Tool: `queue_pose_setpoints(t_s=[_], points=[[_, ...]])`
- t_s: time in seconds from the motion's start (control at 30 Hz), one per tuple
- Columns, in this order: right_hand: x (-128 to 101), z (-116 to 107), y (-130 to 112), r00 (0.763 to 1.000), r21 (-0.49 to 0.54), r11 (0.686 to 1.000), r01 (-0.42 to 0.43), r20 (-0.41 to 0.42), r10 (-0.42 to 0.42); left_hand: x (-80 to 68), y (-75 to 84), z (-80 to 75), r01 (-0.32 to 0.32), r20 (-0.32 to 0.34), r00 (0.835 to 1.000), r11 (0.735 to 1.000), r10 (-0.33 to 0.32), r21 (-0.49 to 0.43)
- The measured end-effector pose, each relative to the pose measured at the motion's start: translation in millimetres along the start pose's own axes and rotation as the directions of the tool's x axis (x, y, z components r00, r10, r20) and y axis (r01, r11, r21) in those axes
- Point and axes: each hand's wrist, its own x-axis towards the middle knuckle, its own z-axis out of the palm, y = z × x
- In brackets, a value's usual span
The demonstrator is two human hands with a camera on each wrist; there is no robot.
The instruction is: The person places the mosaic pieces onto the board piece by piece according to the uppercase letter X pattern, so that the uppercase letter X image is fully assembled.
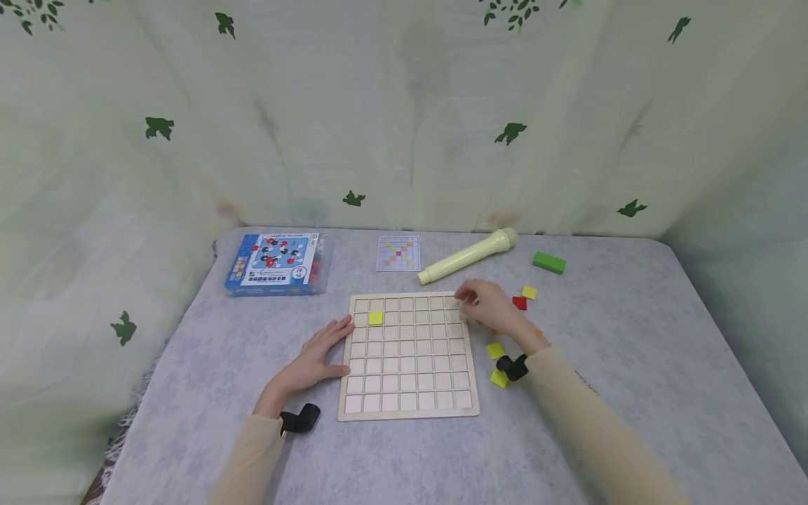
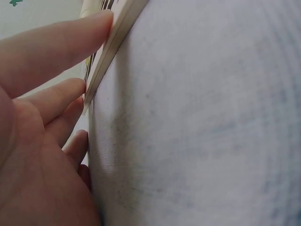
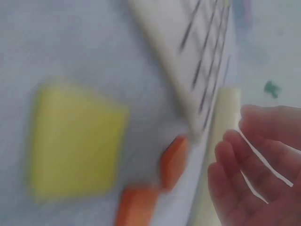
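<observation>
Presently we log our left hand [image 1: 311, 359] flat on the table [image 1: 631, 365], fingers straight, fingertips [image 2: 99, 23] pressed against the left edge of the wooden grid board [image 1: 409, 354]. Our right hand [image 1: 489, 306] hovers over the board's far right corner, fingers loosely curled; the right wrist view shows them relaxed and holding nothing.

On the board: one yellow tile [image 1: 375, 318] seated in a cell near the far left corner; all other cells bare.

Off the board's right edge: two loose yellow tiles [image 1: 495, 350], a red tile [image 1: 520, 303], another yellow one [image 1: 529, 292], and orange tiles [image 3: 174, 160] just beside the board's corner. Toward the table's far edge: a pattern card [image 1: 398, 253], a pale yellow cylinder [image 1: 467, 256], a green block [image 1: 548, 262], and, at the far left, a blue boxed set [image 1: 275, 264].

Open room: the near edge and right side of the table lie free. Surface: mottled grey cloth. Surround: pale green curtain [image 1: 404, 112] printed with dark leaves.
</observation>
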Motion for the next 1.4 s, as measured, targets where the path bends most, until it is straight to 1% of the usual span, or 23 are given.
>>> queue_pose_setpoints(t_s=[0.07,0.17,0.27,0.37,0.4,0.5,0.57,0.63,0.7,0.77,0.97,1.07,1.17,1.3,1.37,1.4], points=[[-8,-6,12,1.000,-0.020,1.000,-0.024,-0.004,0.024,-0.5,-0.8,0.0,0.002,-0.001,1.000,1.000,-0.002,-0.003],[-15,-9,23,0.999,-0.067,0.997,-0.044,0.010,0.045,-0.7,-0.9,-0.4,0.004,0.002,1.000,1.000,-0.004,-0.006],[-16,-9,29,0.999,-0.136,0.990,-0.030,0.025,0.033,-0.1,-0.7,-0.6,0.008,0.008,1.000,1.000,-0.008,-0.005],[-15,-7,29,0.999,-0.163,0.986,-0.023,0.026,0.028,0.0,-0.3,-0.9,0.010,0.012,1.000,1.000,-0.010,-0.011],[-13,-7,28,1.000,-0.163,0.987,-0.017,0.021,0.020,0.0,-0.3,-0.8,0.012,0.013,1.000,1.000,-0.012,-0.011],[-9,-4,22,1.000,-0.107,0.994,0.011,0.010,-0.010,-0.4,-0.7,-0.7,0.016,0.010,1.000,1.000,-0.016,-0.011],[-5,0,15,0.999,-0.075,0.996,0.053,0.013,-0.052,-0.7,-0.7,-0.8,0.021,0.008,1.000,1.000,-0.021,-0.010],[0,6,8,0.995,-0.069,0.992,0.101,0.031,-0.099,-0.7,-0.7,-1.0,0.024,0.006,1.000,1.000,-0.024,-0.010],[6,12,2,0.989,-0.096,0.985,0.143,0.054,-0.138,-0.7,-0.6,-1.0,0.022,0.006,1.000,1.000,-0.022,-0.011],[11,19,-3,0.985,-0.128,0.978,0.166,0.073,-0.158,-0.4,-0.2,-1.1,0.019,0.006,1.000,1.000,-0.019,-0.012],[19,32,-15,0.982,-0.209,0.962,0.175,0.109,-0.155,-1.2,-1.1,-0.6,-0.010,-0.008,1.000,1.000,0.010,-0.001],[19,33,-17,0.984,-0.208,0.965,0.158,0.112,-0.137,-1.9,-1.2,-0.6,-0.015,-0.011,1.000,1.000,0.015,-0.003],[15,29,-14,0.991,-0.147,0.984,0.106,0.095,-0.092,-1.5,-0.5,-0.7,-0.004,-0.006,1.000,1.000,0.004,-0.005],[4,10,0,0.999,-0.032,0.999,0.013,0.040,-0.012,-0.3,-0.2,-0.2,0.004,0.003,1.000,1.000,-0.004,0.003],[-4,-3,11,1.000,-0.003,1.000,-0.014,0.004,0.014,-0.2,-0.5,0.1,0.009,0.002,1.000,1.000,-0.009,0.004],[-8,-10,18,1.000,0.004,1.000,-0.012,-0.020,0.013,-0.5,-0.5,0.1,0.008,0.001,1.000,1.000,-0.008,0.003]])
